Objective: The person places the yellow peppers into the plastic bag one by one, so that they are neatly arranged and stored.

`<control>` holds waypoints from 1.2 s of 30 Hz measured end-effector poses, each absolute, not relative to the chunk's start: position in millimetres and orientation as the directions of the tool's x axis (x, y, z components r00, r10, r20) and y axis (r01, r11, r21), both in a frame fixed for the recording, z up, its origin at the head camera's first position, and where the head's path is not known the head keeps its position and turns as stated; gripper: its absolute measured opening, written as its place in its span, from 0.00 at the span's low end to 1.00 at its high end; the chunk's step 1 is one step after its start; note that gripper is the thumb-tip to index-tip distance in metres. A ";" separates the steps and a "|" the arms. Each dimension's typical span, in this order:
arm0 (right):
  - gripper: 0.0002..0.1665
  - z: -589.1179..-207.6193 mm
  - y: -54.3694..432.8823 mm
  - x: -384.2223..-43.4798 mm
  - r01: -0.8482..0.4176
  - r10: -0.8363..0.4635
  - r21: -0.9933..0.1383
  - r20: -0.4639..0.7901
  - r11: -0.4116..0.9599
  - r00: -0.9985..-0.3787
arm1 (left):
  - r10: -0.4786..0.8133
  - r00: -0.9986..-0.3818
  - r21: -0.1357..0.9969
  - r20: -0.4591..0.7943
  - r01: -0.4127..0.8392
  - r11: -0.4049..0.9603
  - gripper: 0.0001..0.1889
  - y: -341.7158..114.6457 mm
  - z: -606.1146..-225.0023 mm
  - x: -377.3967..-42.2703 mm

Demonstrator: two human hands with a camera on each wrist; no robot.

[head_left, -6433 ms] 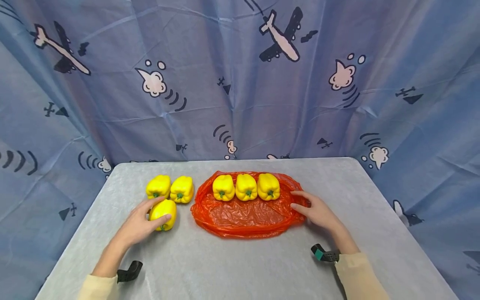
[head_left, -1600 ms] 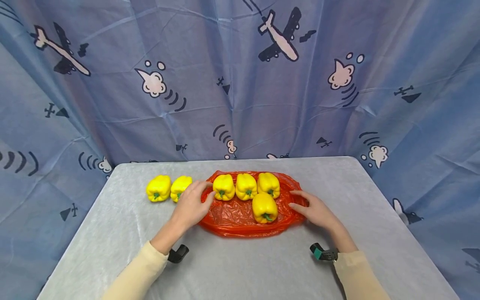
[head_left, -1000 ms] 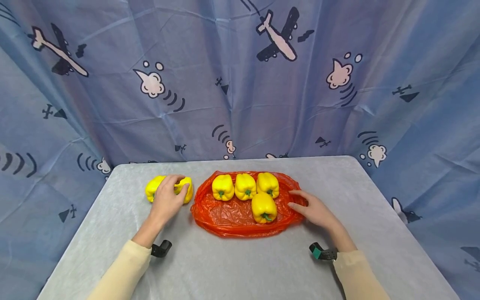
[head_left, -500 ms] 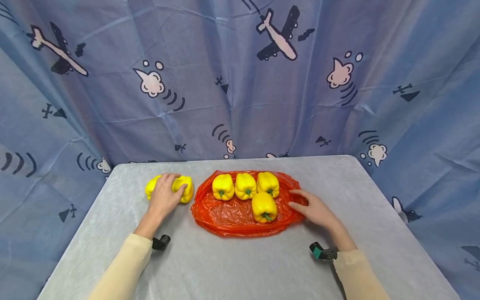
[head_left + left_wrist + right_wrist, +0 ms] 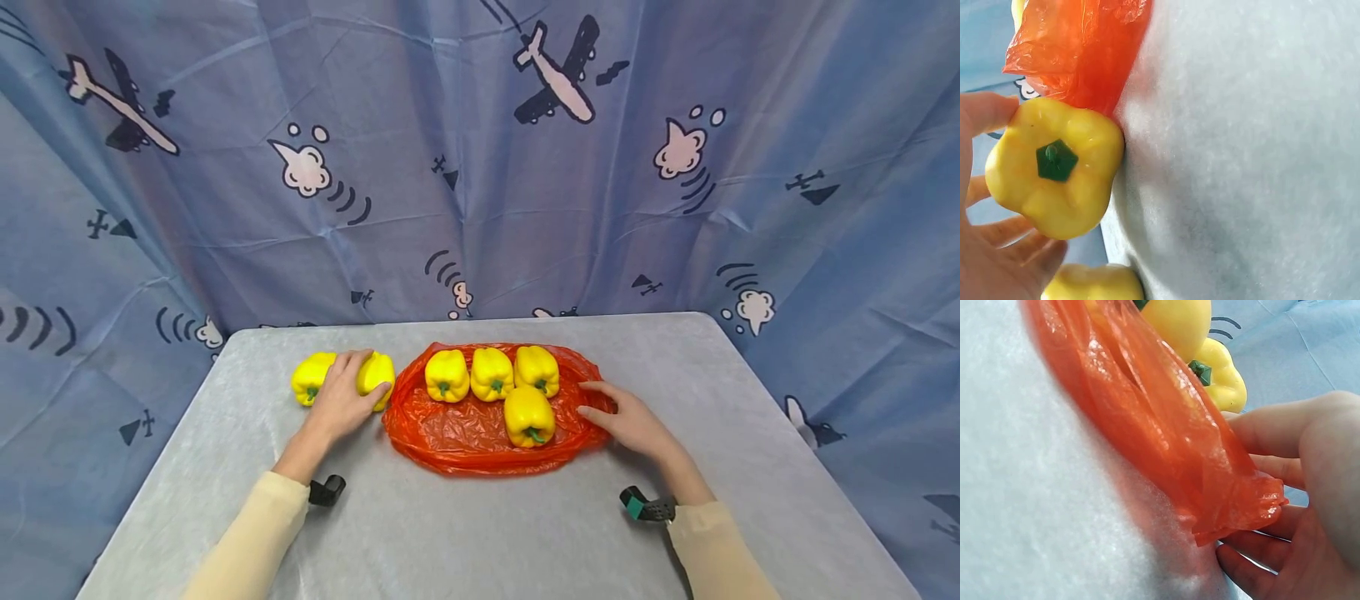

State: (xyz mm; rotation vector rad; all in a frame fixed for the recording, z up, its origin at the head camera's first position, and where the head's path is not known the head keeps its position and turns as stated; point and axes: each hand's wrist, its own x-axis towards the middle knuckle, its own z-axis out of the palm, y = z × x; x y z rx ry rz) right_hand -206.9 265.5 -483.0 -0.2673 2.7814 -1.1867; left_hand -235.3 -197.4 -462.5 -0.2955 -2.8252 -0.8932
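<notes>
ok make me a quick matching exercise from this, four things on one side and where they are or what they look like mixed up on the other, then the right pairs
Column one
1. left hand
2. bag
3. curtain
4. right hand

Column two
a. blue, hanging at the back
b. at the edge of the bag
c. gripping a pepper
d. red, with four peppers inside its rim

Right pairs: 1-c, 2-d, 3-a, 4-b
</notes>
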 end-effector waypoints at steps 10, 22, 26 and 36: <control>0.34 -480.5 265.5 -206.6 -0.118 -0.207 -0.718 -0.038 0.686 -0.978 | 0.159 -0.976 0.542 0.151 0.216 0.812 0.39 -196.2 -465.5 -236.3; 0.35 -483.4 267.1 -208.0 -0.123 -0.200 -0.717 -0.024 0.686 -0.979 | 0.145 -0.960 0.548 0.240 0.257 0.796 0.38 -197.4 -452.0 -234.6; 0.35 -483.8 267.3 -208.4 -0.131 -0.204 -0.715 -0.016 0.686 -0.979 | 0.125 -0.954 0.554 0.274 0.263 0.790 0.38 -194.2 -442.0 -231.6; 0.34 -483.3 267.3 -208.9 -0.137 -0.208 -0.713 -0.013 0.688 -0.978 | 0.118 -0.943 0.609 0.312 0.293 0.737 0.38 -175.0 -422.1 -218.2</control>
